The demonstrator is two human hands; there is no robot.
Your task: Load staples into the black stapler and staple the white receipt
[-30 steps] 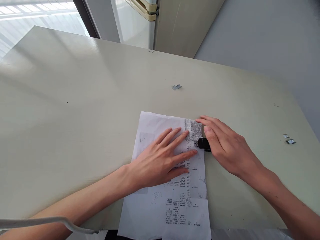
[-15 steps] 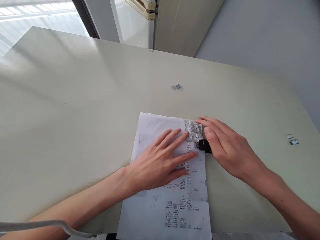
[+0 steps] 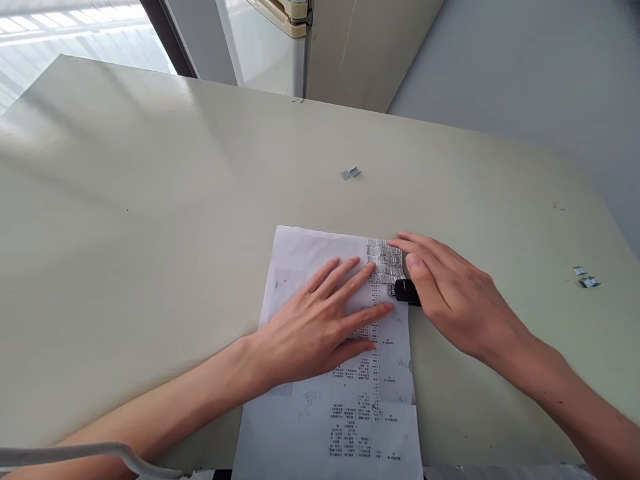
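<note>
The printed sheet of paper (image 3: pixel 330 373) lies near the front edge of the pale green table (image 3: pixel 150 220), its lower end hanging just over that edge. The left hand (image 3: pixel 320 323) rests flat on the paper with its fingers (image 3: pixel 350 273) spread and open, gripping nothing, simply pinning the sheet down. The right hand (image 3: pixel 453 297) is curled over a small black stapler (image 3: pixel 406 292) at the paper's right margin, its fingers closed around the body, with the fingertips reaching to a dense patch of staples (image 3: pixel 385 260) already packed near the sheet's upper right corner. To do this stapling well, the left palm should hold the sheet still so it cannot skid on the smooth table, and the stapler's mouth should sit squarely over the margin beside the last row (the patch is crowded, so overlap looks like the main risk). A firm, straight press downward seems better than a sideways squeeze. Loose staple strips (image 3: pixel 350 173) lie well apart toward the far edge, and more staple bits (image 3: pixel 585 277) sit near the right edge.
</note>
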